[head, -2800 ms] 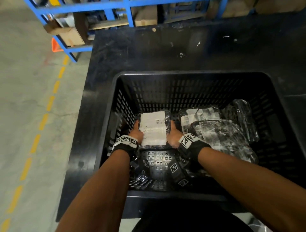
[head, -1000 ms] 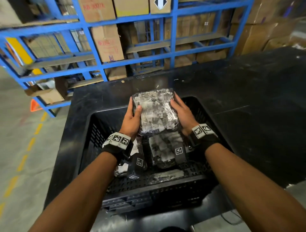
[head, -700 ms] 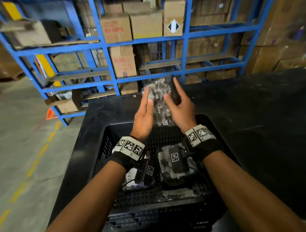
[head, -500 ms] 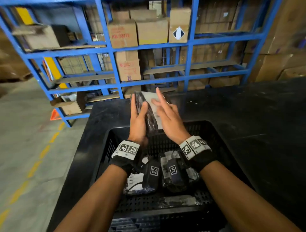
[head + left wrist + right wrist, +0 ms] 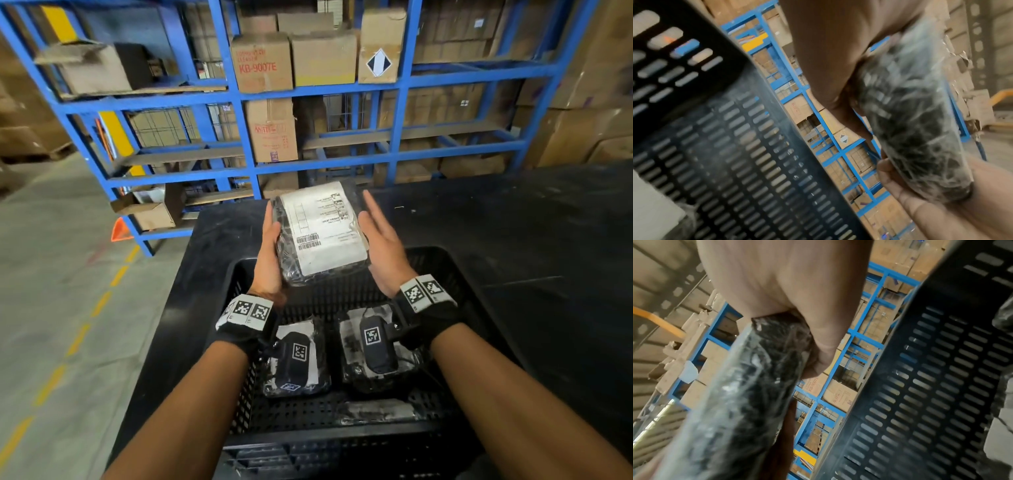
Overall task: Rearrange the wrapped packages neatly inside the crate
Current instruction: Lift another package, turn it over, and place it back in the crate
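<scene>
A wrapped package (image 5: 325, 233), black under clear film with a white label facing up, is held above the far side of the black slotted crate (image 5: 342, 442). My left hand (image 5: 272, 233) grips its left edge, thumb on top. My right hand (image 5: 373, 226) presses the right edge with straight fingers. The left wrist view shows the package (image 5: 910, 129) against my palm, and the right wrist view shows the package (image 5: 748, 394) edge-on below my thumb. Two labelled packages (image 5: 298, 359) (image 5: 349, 342) lie side by side on the crate floor, partly hidden by the wrist cameras. A flat package (image 5: 376, 411) lies near the front wall.
The crate stands on a black table (image 5: 531, 240) with bare surface to the right and behind. Blue shelving (image 5: 250, 164) with cardboard boxes stands beyond the table. Concrete floor with a dashed yellow line (image 5: 78, 339) runs on the left. Slotted crate walls (image 5: 735, 146) (image 5: 931, 386) fill both wrist views.
The package lifted from the crate has been turned over between my hands, from film side through edge-on to label side up. The view has tilted up toward the shelving.
</scene>
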